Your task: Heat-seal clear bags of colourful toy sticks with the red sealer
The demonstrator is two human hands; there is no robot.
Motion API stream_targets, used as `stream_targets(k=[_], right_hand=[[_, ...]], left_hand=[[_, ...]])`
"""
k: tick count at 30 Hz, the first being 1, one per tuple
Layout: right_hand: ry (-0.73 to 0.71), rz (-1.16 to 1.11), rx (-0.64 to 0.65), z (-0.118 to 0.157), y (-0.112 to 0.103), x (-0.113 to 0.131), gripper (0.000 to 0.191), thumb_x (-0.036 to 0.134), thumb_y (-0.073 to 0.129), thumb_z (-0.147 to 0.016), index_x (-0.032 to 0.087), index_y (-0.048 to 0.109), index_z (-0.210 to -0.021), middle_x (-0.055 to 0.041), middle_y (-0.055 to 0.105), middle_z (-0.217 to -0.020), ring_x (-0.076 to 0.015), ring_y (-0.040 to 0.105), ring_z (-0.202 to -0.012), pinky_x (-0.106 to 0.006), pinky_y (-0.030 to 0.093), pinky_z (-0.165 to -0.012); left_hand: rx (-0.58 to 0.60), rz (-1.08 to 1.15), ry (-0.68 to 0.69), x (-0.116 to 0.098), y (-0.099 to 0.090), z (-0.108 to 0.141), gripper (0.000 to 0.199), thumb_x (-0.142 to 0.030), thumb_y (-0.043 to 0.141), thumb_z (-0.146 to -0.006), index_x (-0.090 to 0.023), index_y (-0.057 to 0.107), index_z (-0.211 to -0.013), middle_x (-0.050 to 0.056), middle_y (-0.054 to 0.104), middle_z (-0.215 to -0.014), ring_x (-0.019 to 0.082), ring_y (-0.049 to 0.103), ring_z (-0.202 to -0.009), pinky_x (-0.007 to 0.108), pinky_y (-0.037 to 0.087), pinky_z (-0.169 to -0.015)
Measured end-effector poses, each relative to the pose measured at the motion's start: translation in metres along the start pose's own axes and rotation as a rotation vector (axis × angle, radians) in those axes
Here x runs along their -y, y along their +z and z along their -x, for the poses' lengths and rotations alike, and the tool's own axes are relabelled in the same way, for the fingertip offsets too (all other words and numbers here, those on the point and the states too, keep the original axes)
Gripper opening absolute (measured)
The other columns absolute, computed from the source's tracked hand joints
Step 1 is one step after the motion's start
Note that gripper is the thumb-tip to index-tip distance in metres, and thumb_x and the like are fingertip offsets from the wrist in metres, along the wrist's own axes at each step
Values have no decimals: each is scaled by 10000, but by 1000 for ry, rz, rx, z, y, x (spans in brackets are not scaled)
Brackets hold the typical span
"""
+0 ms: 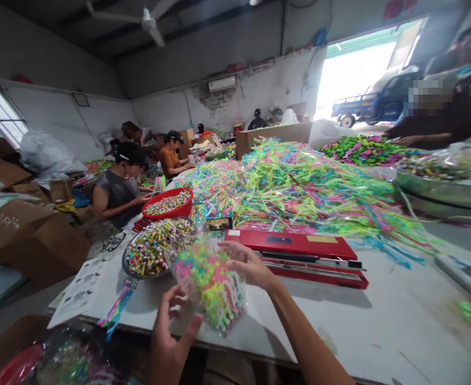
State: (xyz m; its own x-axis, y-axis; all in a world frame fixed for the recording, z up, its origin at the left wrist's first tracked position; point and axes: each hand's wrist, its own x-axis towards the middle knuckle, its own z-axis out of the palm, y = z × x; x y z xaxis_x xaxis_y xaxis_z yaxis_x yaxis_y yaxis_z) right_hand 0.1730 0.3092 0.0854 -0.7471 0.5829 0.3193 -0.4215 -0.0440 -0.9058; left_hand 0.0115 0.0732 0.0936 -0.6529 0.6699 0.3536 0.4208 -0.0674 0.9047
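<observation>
A clear plastic bag [211, 291] full of bright pink, green, yellow and blue pieces is held up over the table's front edge. My right hand [249, 263] grips its upper right side, with thumb and fingers closed on the plastic. Just left of the bag, my left hand [174, 329] has its fingers spread and slightly curled, with nothing seen in it. Behind the bag stands a metal bowl [128, 261] of small multicoloured pieces, partly covered by it. A red plastic bag sealer [295, 243] lies to the right, its long jaws apart.
A big heap of coloured strips [291, 187] covers the far table. A red basin [190, 202] of small pieces stands beyond the bowl. Printed sheets [81, 286] lie at left. A co-worker [117, 187] sits left; another person [440, 117] is far right. Cardboard boxes [30, 240] crowd the left side.
</observation>
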Motion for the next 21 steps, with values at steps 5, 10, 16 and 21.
stream_targets(k=[5,10,16,21], right_hand=[[-60,75,-158,-9,2,-3,370,526,930,-812,223,839,-1004,-33,740,-955,-177,647,-843,-259,504,-731],[-144,77,-348,2,-1,1,447,596,936,-765,197,735,-752,-10,652,-780,-138,530,-650,-252,417,-587],[-273,276,-476,54,-12,49,383,483,967,-783,220,705,-688,-18,655,-740,-177,590,-712,-291,487,-663],[-280,309,-599,87,-37,69,345,436,984,-778,226,715,-727,6,631,-758,-156,561,-709,-271,468,-657]], left_hand=[[10,-2,58,-16,33,-13,459,-619,820,-876,-234,828,-1124,99,736,-1200,267,705,-1040,325,569,-849],[5,102,108,-9,42,-28,312,-523,858,-883,-213,827,-863,59,761,-961,212,707,-876,278,572,-793],[106,383,104,-8,61,-43,293,-365,935,-822,-182,725,-732,19,711,-838,135,661,-725,191,519,-620],[248,597,50,-11,104,-62,354,-341,972,-781,-183,669,-688,3,685,-801,120,633,-708,185,504,-621]])
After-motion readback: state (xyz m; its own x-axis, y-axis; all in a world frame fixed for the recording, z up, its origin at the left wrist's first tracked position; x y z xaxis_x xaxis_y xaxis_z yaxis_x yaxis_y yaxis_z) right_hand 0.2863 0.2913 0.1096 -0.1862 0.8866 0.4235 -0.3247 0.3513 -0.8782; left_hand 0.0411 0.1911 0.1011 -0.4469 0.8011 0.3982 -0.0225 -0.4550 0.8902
